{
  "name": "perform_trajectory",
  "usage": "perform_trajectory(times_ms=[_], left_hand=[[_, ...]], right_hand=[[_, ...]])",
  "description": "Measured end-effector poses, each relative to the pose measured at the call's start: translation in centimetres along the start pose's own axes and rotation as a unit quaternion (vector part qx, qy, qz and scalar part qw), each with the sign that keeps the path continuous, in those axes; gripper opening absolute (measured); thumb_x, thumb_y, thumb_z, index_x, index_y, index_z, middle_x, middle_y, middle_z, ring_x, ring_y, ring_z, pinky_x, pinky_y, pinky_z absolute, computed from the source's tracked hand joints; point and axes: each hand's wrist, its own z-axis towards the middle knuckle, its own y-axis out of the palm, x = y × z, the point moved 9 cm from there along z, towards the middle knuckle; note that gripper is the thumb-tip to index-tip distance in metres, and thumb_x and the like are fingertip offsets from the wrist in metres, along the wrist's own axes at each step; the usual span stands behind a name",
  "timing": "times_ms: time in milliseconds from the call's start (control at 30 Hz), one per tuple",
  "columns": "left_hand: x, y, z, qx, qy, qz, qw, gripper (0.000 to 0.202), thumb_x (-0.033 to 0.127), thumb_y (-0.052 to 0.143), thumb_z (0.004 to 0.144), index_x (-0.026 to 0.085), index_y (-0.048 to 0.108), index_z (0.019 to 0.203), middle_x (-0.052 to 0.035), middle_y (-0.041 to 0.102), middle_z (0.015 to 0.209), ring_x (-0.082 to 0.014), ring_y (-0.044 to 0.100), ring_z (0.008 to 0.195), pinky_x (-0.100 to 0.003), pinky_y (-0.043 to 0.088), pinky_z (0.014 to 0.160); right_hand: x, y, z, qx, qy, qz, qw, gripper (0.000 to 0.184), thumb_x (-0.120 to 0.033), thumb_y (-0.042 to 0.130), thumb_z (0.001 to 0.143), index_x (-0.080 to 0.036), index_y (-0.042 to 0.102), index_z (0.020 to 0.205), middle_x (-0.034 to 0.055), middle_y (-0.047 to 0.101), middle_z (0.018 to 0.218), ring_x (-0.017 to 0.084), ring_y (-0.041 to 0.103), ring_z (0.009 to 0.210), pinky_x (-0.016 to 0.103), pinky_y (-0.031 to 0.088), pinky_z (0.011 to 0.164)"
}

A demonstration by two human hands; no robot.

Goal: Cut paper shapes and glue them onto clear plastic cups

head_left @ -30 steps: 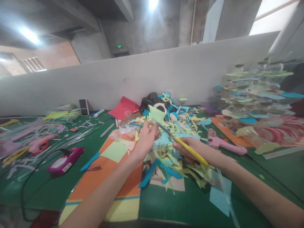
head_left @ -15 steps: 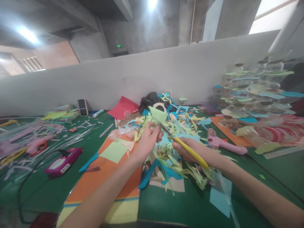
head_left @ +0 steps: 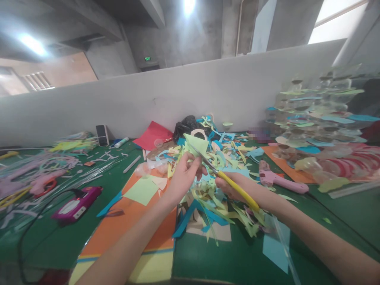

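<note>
My left hand [head_left: 187, 170] pinches a light green sheet of paper [head_left: 197, 143] by its lower edge, above a heap of scraps. In my right hand [head_left: 233, 186] is a pair of scissors with yellow handles [head_left: 237, 188], fingers wrapped round the grip. The scissor blades [head_left: 204, 158] point up and left and lie against the paper beside my left fingers. Beneath both hands spreads a pile of green, blue and cream paper cuttings [head_left: 213, 209]. Left of them, a light green square of paper [head_left: 141, 190] rests on an orange sheet [head_left: 118, 233].
A pink glue gun [head_left: 282, 182] with a cord lies right. Plastic bottles with paper pieces [head_left: 308, 111] stack up behind it. A purple device [head_left: 77, 206] with a black cable, a phone [head_left: 102, 135] and red paper [head_left: 152, 134] are left. A white partition [head_left: 118, 99] bounds the green table.
The view has shifted slightly. Both hands keep their hold on the paper and the scissors, and the blades stay at the paper; little else differs.
</note>
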Motion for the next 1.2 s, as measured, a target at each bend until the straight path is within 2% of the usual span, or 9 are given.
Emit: perform_trajectory(times_ms=[133, 267, 400, 600, 767, 900, 1033, 1100, 1200], left_hand=[[0.5, -0.3, -0.1, 0.011, 0.018, 0.029, 0.999, 0.025, 0.042, 0.051, 0.095, 0.023, 0.040, 0.082, 0.0033, 0.064, 0.063, -0.0116, 0.054, 0.057, -0.026, 0.044, 0.062], [0.9, 0.4, -0.3, -0.018, 0.020, 0.022, 0.999, 0.023, 0.040, 0.051, 0.095, 0.023, 0.042, 0.082, 0.0032, 0.064, 0.062, -0.0126, 0.056, 0.059, -0.027, 0.045, 0.064], [0.8, 0.8, -0.4, -0.036, 0.010, 0.035, 0.999, 0.024, 0.042, 0.049, 0.095, 0.023, 0.042, 0.082, 0.0046, 0.062, 0.058, -0.0123, 0.054, 0.057, -0.027, 0.044, 0.063], [1.0, -0.4, -0.4, 0.013, 0.021, 0.086, 0.996, 0.029, 0.044, 0.048, 0.096, 0.023, 0.041, 0.078, 0.0089, 0.047, 0.052, -0.0096, 0.041, 0.052, -0.024, 0.034, 0.056], [0.9, -0.1, -0.3, 0.005, 0.031, 0.076, 0.997, 0.029, 0.040, 0.051, 0.094, 0.022, 0.041, 0.074, 0.0095, 0.039, 0.051, -0.0088, 0.036, 0.050, -0.024, 0.030, 0.052], [0.7, 0.0, -0.4, 0.005, 0.018, 0.078, 0.997, 0.031, 0.042, 0.053, 0.092, 0.022, 0.043, 0.073, 0.0095, 0.039, 0.050, -0.0084, 0.036, 0.049, -0.024, 0.031, 0.052], [0.8, -0.7, -0.4, 0.031, 0.022, 0.101, 0.994, 0.034, 0.045, 0.053, 0.093, 0.021, 0.042, 0.071, 0.0086, 0.044, 0.052, -0.0082, 0.039, 0.050, -0.023, 0.033, 0.054], [0.8, -1.1, -0.4, 0.045, 0.024, 0.103, 0.993, 0.033, 0.046, 0.053, 0.093, 0.021, 0.044, 0.073, 0.0090, 0.043, 0.052, -0.0082, 0.039, 0.050, -0.023, 0.031, 0.053], [0.6, -0.9, -0.3, 0.036, 0.024, 0.101, 0.994, 0.031, 0.045, 0.055, 0.091, 0.021, 0.046, 0.074, 0.0096, 0.041, 0.050, -0.0080, 0.037, 0.049, -0.023, 0.029, 0.052]], right_hand=[[-0.7, -0.5, -0.5, -0.002, 0.004, -0.009, 1.000, 0.060, -0.081, 0.037, 0.084, -0.022, 0.040, 0.075, -0.0043, 0.038, 0.066, 0.012, 0.034, 0.059, 0.027, 0.031, 0.054], [-2.1, -0.8, -1.2, -0.014, -0.033, -0.017, 0.999, 0.064, -0.085, 0.030, 0.082, -0.022, 0.042, 0.080, -0.0021, 0.042, 0.072, 0.015, 0.038, 0.064, 0.031, 0.036, 0.060], [-1.3, -0.5, -0.7, -0.014, -0.027, -0.018, 0.999, 0.061, -0.082, 0.032, 0.084, -0.023, 0.040, 0.077, -0.0040, 0.038, 0.068, 0.013, 0.033, 0.060, 0.029, 0.032, 0.055], [-0.9, -0.6, -0.5, -0.008, -0.023, -0.025, 0.999, 0.057, -0.077, 0.034, 0.088, -0.023, 0.039, 0.074, -0.0047, 0.036, 0.066, 0.012, 0.031, 0.058, 0.028, 0.029, 0.055], [-2.2, -1.0, -1.4, -0.014, -0.039, 0.003, 0.999, 0.052, -0.076, 0.040, 0.085, -0.024, 0.044, 0.081, -0.0006, 0.044, 0.073, 0.017, 0.040, 0.063, 0.031, 0.036, 0.059], [-1.0, -0.9, -0.8, 0.002, -0.020, 0.007, 1.000, 0.049, -0.071, 0.046, 0.087, -0.025, 0.040, 0.073, -0.0019, 0.040, 0.066, 0.015, 0.036, 0.057, 0.031, 0.032, 0.056], [0.6, -0.4, -0.2, -0.019, 0.003, 0.005, 1.000, 0.049, -0.070, 0.043, 0.089, -0.023, 0.040, 0.076, -0.0045, 0.038, 0.065, 0.013, 0.034, 0.056, 0.029, 0.030, 0.055], [0.3, -0.5, -0.4, -0.025, -0.001, -0.003, 1.000, 0.049, -0.071, 0.040, 0.090, -0.023, 0.040, 0.077, -0.0042, 0.039, 0.066, 0.013, 0.036, 0.057, 0.029, 0.032, 0.055], [-1.1, -0.9, -1.2, -0.016, -0.022, -0.025, 0.999, 0.047, -0.070, 0.038, 0.090, -0.024, 0.042, 0.078, -0.0018, 0.044, 0.071, 0.016, 0.041, 0.062, 0.032, 0.037, 0.059]])
